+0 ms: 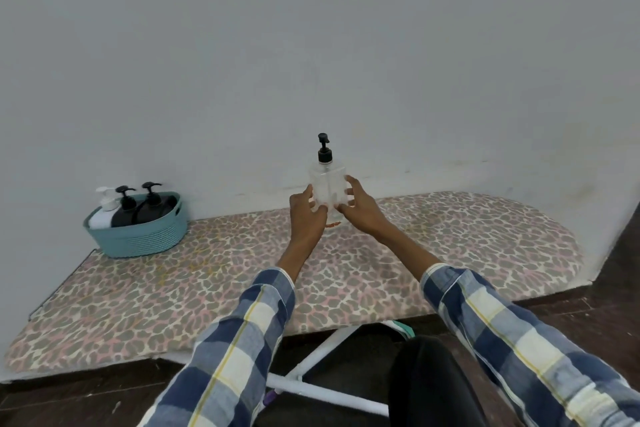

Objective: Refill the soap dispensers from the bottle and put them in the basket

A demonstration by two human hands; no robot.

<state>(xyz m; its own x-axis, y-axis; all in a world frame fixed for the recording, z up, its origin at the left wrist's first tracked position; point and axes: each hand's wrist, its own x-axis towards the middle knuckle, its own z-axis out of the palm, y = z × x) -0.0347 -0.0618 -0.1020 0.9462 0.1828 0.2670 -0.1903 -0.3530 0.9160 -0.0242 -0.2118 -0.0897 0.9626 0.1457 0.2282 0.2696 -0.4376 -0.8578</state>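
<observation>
Plaid sleeves (242,340), patterned ironing board (138,295), grey wall (311,45)

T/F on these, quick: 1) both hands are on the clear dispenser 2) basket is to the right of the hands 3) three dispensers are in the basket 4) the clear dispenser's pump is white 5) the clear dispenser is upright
1) True: the left hand and right hand hold the clear dispenser from either side.
2) False: the teal basket sits to the left, at the board's far end.
3) True: one white dispenser and two black dispensers stand in it.
4) False: its pump is black.
5) True.
</observation>
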